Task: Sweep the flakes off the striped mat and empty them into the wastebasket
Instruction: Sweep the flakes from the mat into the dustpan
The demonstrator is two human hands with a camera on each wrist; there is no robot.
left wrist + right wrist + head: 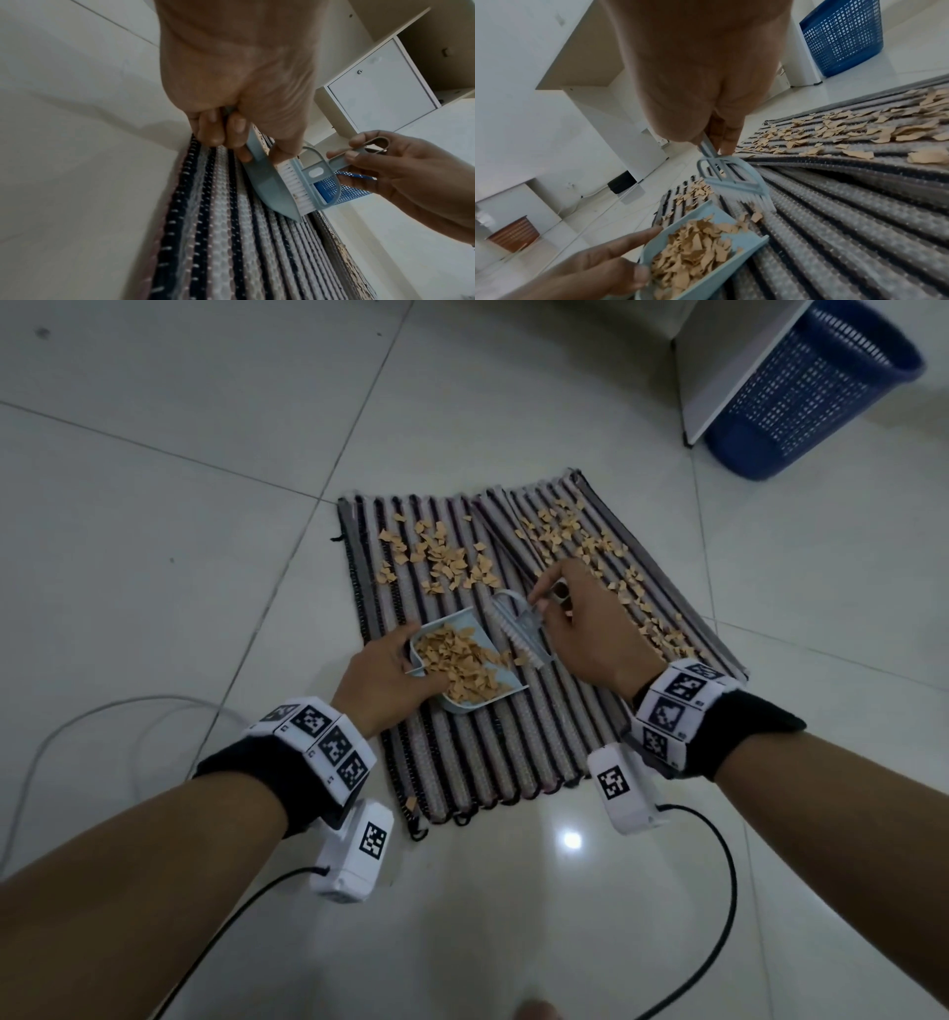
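White tiled floor [215, 469], glossy; pale cabinet [380, 85] at far right. Blue mesh wastebasket [806, 387] beside the cabinet, well apart from the mat, partly cut off by the cabinet panel in the head view and largely masked by the brush in the left wrist view.

Right fingertips [352, 156] pinched on the thin handle of a pale blue brush [518, 634] — bristles down on the striped mat [493, 752], just beside the dustpan's open edge. Right hand [585, 629] arched above the handle, wrist raised; own palm blocks most of the grip in the right wrist view.

Left fingers [218, 130] curled round the rear of a pale blue dustpan [746, 241], thumb over its rim; the handle itself hidden inside the fist. Left hand [390, 675] low, dustpan tilted with front lip touching the mat.

Tan flakes [462, 665] heaped in the dustpan; more scattered in two patches on the mat's far half. Mat's middle fold raised — underside not visible.
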